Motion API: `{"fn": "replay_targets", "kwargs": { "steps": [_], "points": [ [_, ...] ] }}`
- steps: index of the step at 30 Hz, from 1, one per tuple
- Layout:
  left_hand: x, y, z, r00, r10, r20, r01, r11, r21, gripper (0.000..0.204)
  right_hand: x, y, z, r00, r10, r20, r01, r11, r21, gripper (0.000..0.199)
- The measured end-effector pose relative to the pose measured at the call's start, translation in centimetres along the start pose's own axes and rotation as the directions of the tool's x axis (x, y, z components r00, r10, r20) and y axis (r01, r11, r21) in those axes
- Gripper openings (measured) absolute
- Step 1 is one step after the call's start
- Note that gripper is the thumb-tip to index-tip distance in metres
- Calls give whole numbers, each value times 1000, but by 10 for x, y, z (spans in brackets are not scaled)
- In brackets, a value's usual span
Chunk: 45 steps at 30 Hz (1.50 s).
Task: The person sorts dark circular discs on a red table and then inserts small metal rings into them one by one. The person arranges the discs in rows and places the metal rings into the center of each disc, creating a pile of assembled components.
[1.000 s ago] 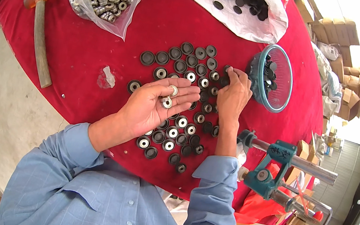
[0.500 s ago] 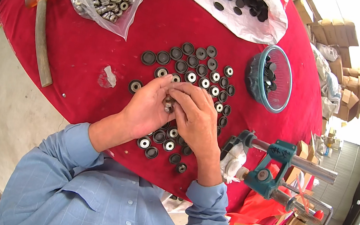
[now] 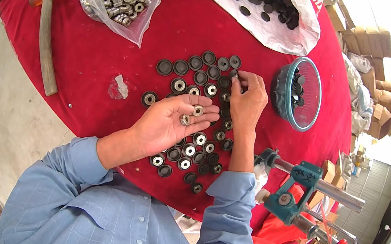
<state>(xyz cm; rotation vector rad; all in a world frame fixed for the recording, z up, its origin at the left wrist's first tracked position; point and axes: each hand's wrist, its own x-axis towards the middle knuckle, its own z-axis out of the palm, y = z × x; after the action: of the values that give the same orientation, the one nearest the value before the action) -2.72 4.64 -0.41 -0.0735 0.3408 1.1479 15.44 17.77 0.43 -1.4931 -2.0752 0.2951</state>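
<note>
My left hand (image 3: 161,121) is palm up with its fingers stretched out, carrying two small metal bearings; one bearing (image 3: 198,110) lies on the fingers and the other bearing (image 3: 185,119) beside it. My right hand (image 3: 248,100) reaches to the upper right of a group of round black caps, its fingertips pinched at a cap (image 3: 234,74) on what seems to be a bearing, mostly hidden by the fingers. Around both hands lie many caps, some bare like the cap (image 3: 165,67), others with a bearing seated inside, like the filled cap (image 3: 149,98).
A plastic bag of bearings (image 3: 142,24) and a mallet (image 3: 48,44) lie at left. At the back rests a white sack (image 3: 293,41) with black discs. A clear bowl (image 3: 318,99) and a green hand press (image 3: 293,191) stand at right on the red cloth (image 3: 111,65).
My right hand has left my left palm and moved up and right to the caps. My left hand has unfolded, showing the bearings. The whole view has shifted slightly.
</note>
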Motion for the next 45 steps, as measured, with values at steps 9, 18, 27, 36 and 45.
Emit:
{"fn": "replay_targets", "kwargs": {
  "steps": [9, 18, 27, 36, 45],
  "points": [
    [-2, 0, 5, 1000, -10, -19, 10, 1000, 14, 43, -16, 7, 9, 979, -203, -11, 198, 964, -177, 25],
    [2, -1, 8, 1000, 11, 11, -11, 995, 95, 56, -22, -5, -5, 981, -171, 91, 192, 918, -348, 42],
    [7, -3, -8, 985, 50, 167, -77, 984, 159, 64, -62, -60, -43, 928, -286, 237, 257, 955, 145, 35],
    [-1, -1, 4, 999, 38, -5, -36, 981, 193, 56, -15, -34, -31, 994, -110, -2, 108, 980, 169, 12],
    [-8, -2, 4, 993, -33, 114, -4, 952, 305, 18, 34, 4, 12, 972, -211, -102, 209, 977, -35, 16]
  ]
}}
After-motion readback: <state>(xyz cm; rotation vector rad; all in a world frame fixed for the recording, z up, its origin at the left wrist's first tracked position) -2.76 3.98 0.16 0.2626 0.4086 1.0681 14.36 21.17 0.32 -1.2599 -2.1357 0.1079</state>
